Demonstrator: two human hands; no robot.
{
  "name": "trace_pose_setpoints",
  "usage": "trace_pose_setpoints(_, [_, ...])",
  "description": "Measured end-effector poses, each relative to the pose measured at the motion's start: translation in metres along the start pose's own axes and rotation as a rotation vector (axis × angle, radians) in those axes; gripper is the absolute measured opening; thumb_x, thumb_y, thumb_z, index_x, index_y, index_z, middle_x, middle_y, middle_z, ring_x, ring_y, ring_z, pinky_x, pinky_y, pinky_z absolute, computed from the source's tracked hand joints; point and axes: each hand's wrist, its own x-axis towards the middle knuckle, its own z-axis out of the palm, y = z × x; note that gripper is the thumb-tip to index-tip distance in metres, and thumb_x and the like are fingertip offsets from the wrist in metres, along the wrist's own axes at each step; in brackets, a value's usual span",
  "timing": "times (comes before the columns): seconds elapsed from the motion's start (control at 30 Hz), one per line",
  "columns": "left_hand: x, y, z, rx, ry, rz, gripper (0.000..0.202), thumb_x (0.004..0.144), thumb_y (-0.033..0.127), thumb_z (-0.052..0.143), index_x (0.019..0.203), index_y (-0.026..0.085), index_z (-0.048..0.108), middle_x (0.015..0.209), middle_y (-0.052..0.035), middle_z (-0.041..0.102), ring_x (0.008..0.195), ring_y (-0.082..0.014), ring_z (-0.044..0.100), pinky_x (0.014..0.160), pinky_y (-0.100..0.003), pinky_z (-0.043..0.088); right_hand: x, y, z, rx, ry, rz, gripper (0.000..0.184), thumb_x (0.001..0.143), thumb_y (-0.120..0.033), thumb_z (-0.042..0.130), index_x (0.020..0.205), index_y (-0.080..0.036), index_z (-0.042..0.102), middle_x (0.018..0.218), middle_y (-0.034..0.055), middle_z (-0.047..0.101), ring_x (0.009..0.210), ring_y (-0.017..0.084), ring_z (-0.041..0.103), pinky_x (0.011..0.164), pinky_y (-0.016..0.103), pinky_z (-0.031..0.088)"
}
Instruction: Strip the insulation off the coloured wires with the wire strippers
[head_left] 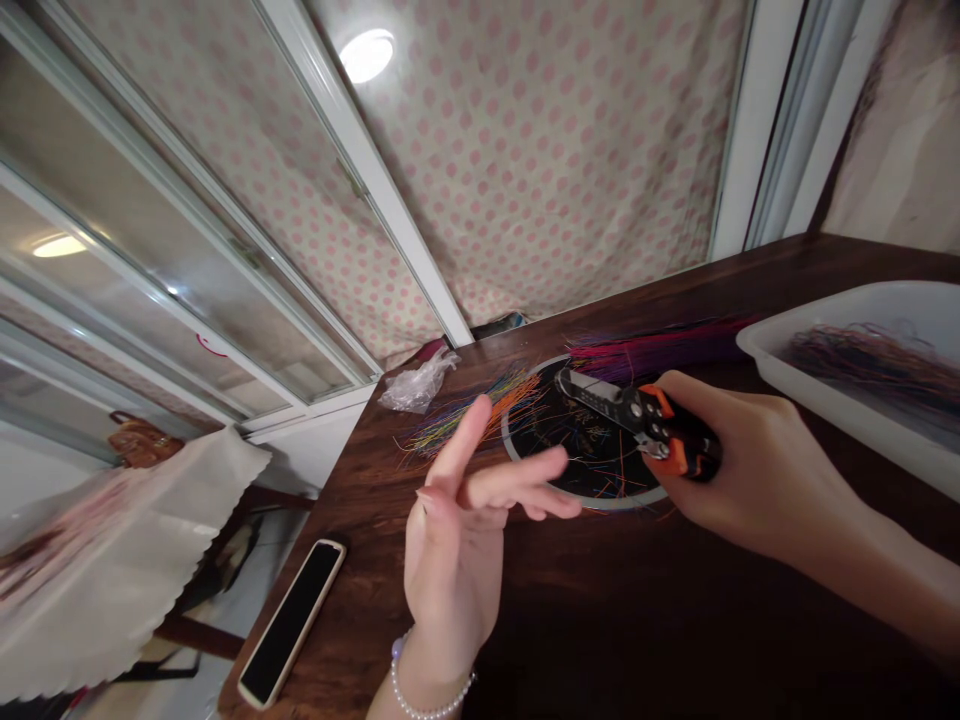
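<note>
Wire stripper with orange-and-black handles sat in the right hand, which was closed firmly around the grips, its steel head aimed left across a black disc with a pale rim. The disc lay near the far edge of the dark wooden table. The tool looked light but stiff, best held by its padded handles. The left hand, wearing a bead bracelet, was raised and open with its fingers spread, holding nothing, just beside the disc. Thin multicoloured strands fanned out by the disc, perhaps fine wire, though the view was too poor to be sure. They looked soft and loose, easiest pinched as a bunch. A purple-red bundle lay behind the disc. A white tray at the table's right edge held a tangle of strands. A plastic bag lay near the far edge, and a phone near the left edge.
</note>
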Motion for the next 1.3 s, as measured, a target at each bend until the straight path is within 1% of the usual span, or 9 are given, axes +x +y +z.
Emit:
trace_pose_setpoints(0.1, [0.003,0.001,0.004,-0.005,0.069,0.042,0.043,0.101,0.052,0.042,0.132,0.034,0.064,0.131,-0.0002,0.070,0.077,-0.0088,0.075,0.065,-0.015,0.058,-0.003,0.000,0.004,-0.006,0.005,-0.010,0.005,0.070,-0.022,0.044,0.074,-0.024,0.044,0.054,-0.0061,0.050,0.038,0.011,0.043,0.040,0.022,0.035])
trace_pose_setpoints(0.27, [0.001,-0.007,-0.001,0.207,0.085,0.030,0.045,0.102,0.052,0.039,0.140,0.036,0.055,0.152,-0.0036,0.052,0.090,-0.0135,0.073,0.060,-0.019,0.055,-0.002,-0.005,0.003,-0.036,-0.003,-0.097,0.016,0.068,-0.020,0.040,0.077,-0.020,0.054,0.057,-0.0003,0.058,0.040,0.014,0.053,0.040,0.024,0.040])
trace_pose_setpoints(0.4, [0.000,-0.012,-0.006,0.483,-0.095,-0.098,0.040,0.106,0.042,0.035,0.119,0.021,0.066,0.099,-0.0064,0.074,0.079,-0.0118,0.066,0.067,-0.021,0.051,-0.001,-0.005,0.002,-0.073,0.001,-0.145,0.017,0.067,-0.017,0.041,0.078,-0.019,0.054,0.058,0.0012,0.060,0.043,0.016,0.058,0.042,0.024,0.042])
trace_pose_setpoints(0.47, [0.000,-0.013,-0.006,0.585,-0.216,-0.143,0.040,0.106,0.041,0.034,0.102,0.017,0.066,0.074,-0.0014,0.064,0.067,-0.0094,0.059,0.066,-0.021,0.048,-0.001,-0.004,0.003,-0.073,-0.012,-0.156,0.013,0.067,-0.017,0.041,0.076,-0.021,0.049,0.056,0.0001,0.058,0.042,0.015,0.056,0.041,0.023,0.040])
trace_pose_setpoints(0.57, [0.000,-0.012,-0.008,0.651,-0.317,-0.162,0.038,0.107,0.039,0.032,0.097,0.017,0.060,0.061,0.0044,0.049,0.053,-0.0074,0.047,0.057,-0.021,0.041,-0.002,-0.005,0.004,-0.016,-0.062,-0.140,0.010,0.065,-0.017,0.042,0.073,-0.024,0.043,0.055,-0.0013,0.056,0.040,0.013,0.052,0.040,0.021,0.037])
trace_pose_setpoints(0.7, [0.001,-0.012,-0.012,0.687,-0.312,-0.123,0.036,0.106,0.039,0.032,0.087,0.018,0.055,0.060,0.0050,0.040,0.050,-0.0083,0.038,0.049,-0.023,0.032,-0.003,-0.008,0.005,0.081,-0.150,-0.089,0.012,0.064,-0.016,0.043,0.072,-0.025,0.041,0.056,-0.0017,0.056,0.041,0.013,0.051,0.041,0.022,0.036])
trace_pose_setpoints(0.87, [-0.001,-0.017,-0.015,0.789,-0.240,0.024,0.040,0.105,0.042,0.030,0.081,0.019,0.052,0.066,0.0003,0.044,0.056,-0.0125,0.040,0.054,-0.028,0.030,-0.007,-0.007,0.006,0.109,-0.170,-0.071,0.016,0.062,-0.016,0.045,0.074,-0.025,0.041,0.059,-0.0025,0.056,0.044,0.014,0.051,0.043,0.023,0.034])
trace_pose_setpoints(1.0, [-0.002,-0.019,-0.013,0.712,-0.181,0.022,0.049,0.105,0.046,0.022,0.080,0.019,0.055,0.071,-0.0041,0.052,0.059,-0.0154,0.045,0.054,-0.030,0.033,-0.010,-0.003,0.010,0.126,-0.163,-0.061,0.017,0.062,-0.016,0.046,0.076,-0.025,0.040,0.061,-0.0033,0.054,0.045,0.014,0.049,0.046,0.024,0.032])
trace_pose_setpoints(1.3, [0.006,-0.003,-0.010,0.806,-0.248,0.030,0.035,0.105,0.026,0.035,0.076,0.019,0.053,0.071,-0.0013,0.054,0.066,-0.0131,0.051,0.064,-0.026,0.040,-0.006,-0.004,0.008,0.098,-0.113,-0.129,0.016,0.063,-0.016,0.044,0.076,-0.025,0.039,0.058,-0.0050,0.051,0.044,0.012,0.047,0.045,0.022,0.032])
